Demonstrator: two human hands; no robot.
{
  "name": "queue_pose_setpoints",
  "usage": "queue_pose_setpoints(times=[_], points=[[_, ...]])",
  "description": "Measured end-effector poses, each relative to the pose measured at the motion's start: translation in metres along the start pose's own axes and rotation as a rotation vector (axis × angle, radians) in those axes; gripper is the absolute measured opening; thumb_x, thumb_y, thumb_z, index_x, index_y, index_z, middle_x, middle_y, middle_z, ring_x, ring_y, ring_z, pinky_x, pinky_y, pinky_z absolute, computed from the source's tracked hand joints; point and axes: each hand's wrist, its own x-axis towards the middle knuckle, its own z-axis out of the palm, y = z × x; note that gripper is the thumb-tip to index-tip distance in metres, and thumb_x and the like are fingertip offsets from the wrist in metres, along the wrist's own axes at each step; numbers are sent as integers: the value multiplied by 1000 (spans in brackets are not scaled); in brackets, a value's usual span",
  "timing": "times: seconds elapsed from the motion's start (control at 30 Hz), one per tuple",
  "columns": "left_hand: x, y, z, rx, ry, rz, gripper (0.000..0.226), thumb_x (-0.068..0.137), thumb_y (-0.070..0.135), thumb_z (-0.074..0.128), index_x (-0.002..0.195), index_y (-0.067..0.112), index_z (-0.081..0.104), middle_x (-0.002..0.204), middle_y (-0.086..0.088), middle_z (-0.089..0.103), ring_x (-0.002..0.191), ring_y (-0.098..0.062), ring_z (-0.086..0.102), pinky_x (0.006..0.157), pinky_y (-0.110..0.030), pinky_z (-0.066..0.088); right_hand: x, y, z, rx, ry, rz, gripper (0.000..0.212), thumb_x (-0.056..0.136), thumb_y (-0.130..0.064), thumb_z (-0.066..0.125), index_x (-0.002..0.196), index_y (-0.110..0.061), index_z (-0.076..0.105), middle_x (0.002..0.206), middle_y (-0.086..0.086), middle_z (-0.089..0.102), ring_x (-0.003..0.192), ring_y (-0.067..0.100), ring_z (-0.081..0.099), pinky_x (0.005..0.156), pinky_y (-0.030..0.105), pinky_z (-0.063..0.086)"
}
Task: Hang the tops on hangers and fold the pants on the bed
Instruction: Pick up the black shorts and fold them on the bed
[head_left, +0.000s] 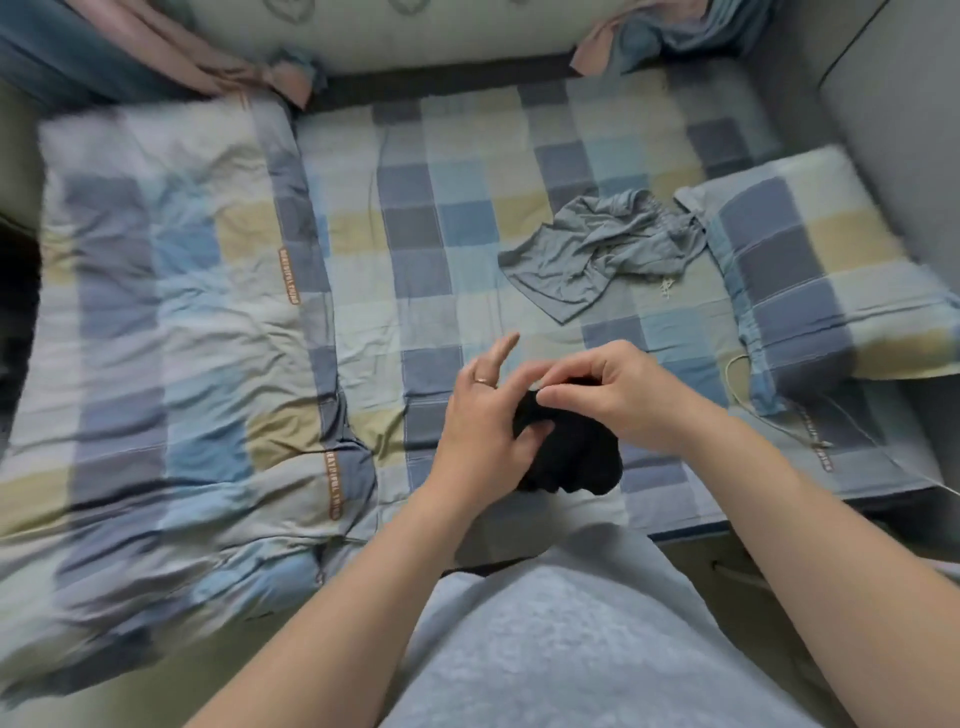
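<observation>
A bunched black garment (576, 457) hangs between both hands just above the near edge of the checked bed (452, 244). My left hand (483, 415) grips its left side with thumb and palm, index finger raised. My right hand (618, 389) pinches its top edge. Which kind of garment it is cannot be told. A crumpled grey-blue garment (597, 249) lies on the sheet farther back and to the right, apart from both hands.
A folded checked quilt (166, 332) covers the left half of the bed. A checked pillow (831, 260) lies at the right, with a thin white cord (737, 395) beside it. Pink and blue cloth (197, 57) is heaped at the back by the wall.
</observation>
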Motion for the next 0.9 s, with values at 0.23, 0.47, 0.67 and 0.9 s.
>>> queue_pose_setpoints(times=[0.23, 0.47, 0.67, 0.9], points=[[6, 41, -58, -201, 59, 13, 22, 103, 19, 52, 81, 17, 57, 68, 10, 55, 65, -8, 48, 63, -25, 38, -15, -47, -32, -182, 69, -120, 25, 74, -51, 78, 92, -38, 66, 74, 3, 64, 67, 25, 60, 63, 39, 51], [7, 91, -106, -331, 296, 167, 27, 104, 17, 50, 77, 22, 53, 65, 12, 49, 61, -5, 44, 58, -16, 35, 7, -17, -38, -306, 196, -32, 7, 89, -32, 73, 95, -34, 73, 88, -12, 72, 87, 10, 67, 80, 36, 56], [6, 92, -139, -302, 454, 166, 31, 104, 19, 50, 73, 20, 51, 63, 4, 42, 60, -4, 39, 57, -16, 32, 18, 22, -31, -225, 331, 119, 14, 91, -22, 69, 78, -20, 67, 78, 4, 70, 79, 27, 68, 77, 47, 56], [10, 46, -163, -251, 699, -30, 30, 105, 27, 50, 77, 18, 54, 64, 15, 47, 61, 0, 43, 59, -17, 36, 9, -20, -34, 100, 262, -65, 22, 92, -10, 72, 70, -15, 68, 63, -5, 63, 62, 13, 61, 59, 28, 49]])
